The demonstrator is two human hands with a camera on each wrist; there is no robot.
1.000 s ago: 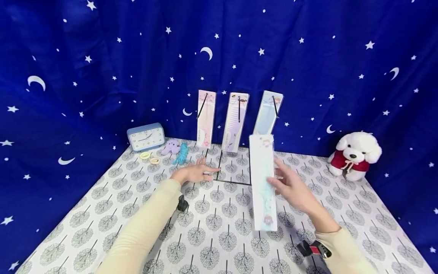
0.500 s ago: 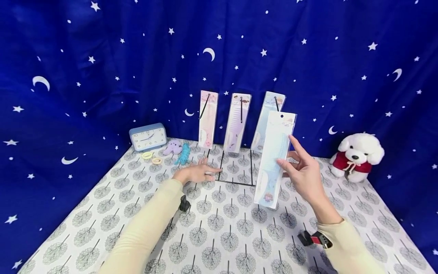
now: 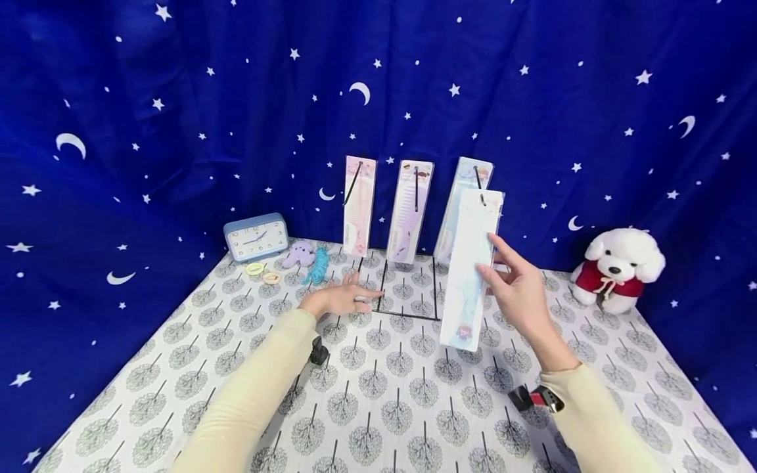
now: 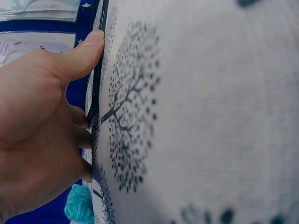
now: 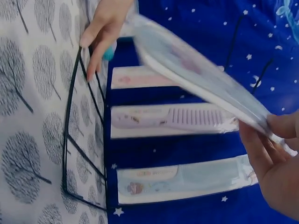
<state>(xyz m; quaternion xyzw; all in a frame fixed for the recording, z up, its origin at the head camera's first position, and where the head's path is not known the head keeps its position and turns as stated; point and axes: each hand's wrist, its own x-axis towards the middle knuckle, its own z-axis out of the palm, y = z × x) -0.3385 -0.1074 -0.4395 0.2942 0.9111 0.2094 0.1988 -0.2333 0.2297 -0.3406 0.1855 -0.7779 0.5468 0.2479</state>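
Observation:
My right hand (image 3: 520,289) pinches a pale blue comb in a clear plastic package (image 3: 464,282) between thumb and fingers, around the middle of its right edge. The package hangs slightly tilted off the table, its top hole right at the tip of the right black hook (image 3: 478,180). Behind it hangs another blue packaged comb (image 3: 454,197), partly covered. A purple packaged comb (image 3: 405,213) and a pink one (image 3: 359,210) hang from the other two hooks. My left hand (image 3: 338,299), fingers extended, rests on the base of the black wire rack (image 3: 408,316).
On the left stand a blue alarm clock (image 3: 256,238), a purple plush toy (image 3: 299,253), a teal yarn bundle (image 3: 318,265) and two small rings (image 3: 255,269). A white plush dog (image 3: 618,269) sits at the right. A starry blue curtain (image 3: 532,118) backs the tree-print tablecloth (image 3: 372,420).
My right hand has raised the blue packaged comb from low over the table up to the right hook, then shifted it slightly left. My left hand has kept its place on the rack.

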